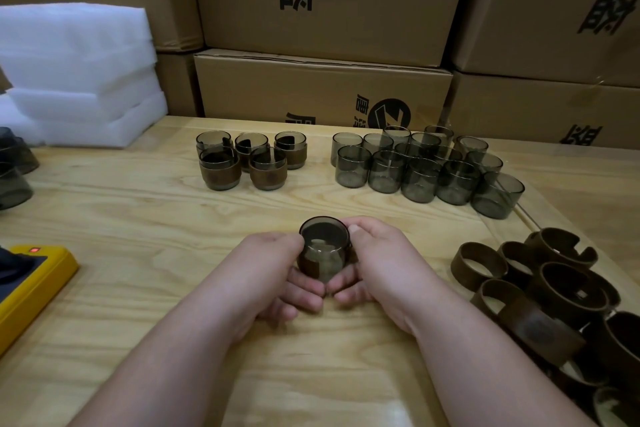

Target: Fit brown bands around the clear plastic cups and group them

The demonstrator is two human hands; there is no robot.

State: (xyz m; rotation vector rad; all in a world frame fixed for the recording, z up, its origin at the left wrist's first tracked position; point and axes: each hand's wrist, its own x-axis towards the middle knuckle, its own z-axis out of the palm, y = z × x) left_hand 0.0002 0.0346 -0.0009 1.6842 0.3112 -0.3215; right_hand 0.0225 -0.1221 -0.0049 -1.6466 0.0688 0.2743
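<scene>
A smoky clear cup is held above the wooden table at the centre, with a brown band partly visible around its lower wall. My left hand grips its left side and my right hand grips its right side, fingers meeting underneath. Several banded cups stand grouped at the back centre. Several bare cups cluster at the back right. A pile of loose brown bands lies at the right edge.
Stacked cardboard boxes wall off the back. White foam sheets sit at the back left, more dark cups at the far left, and a yellow device at the front left.
</scene>
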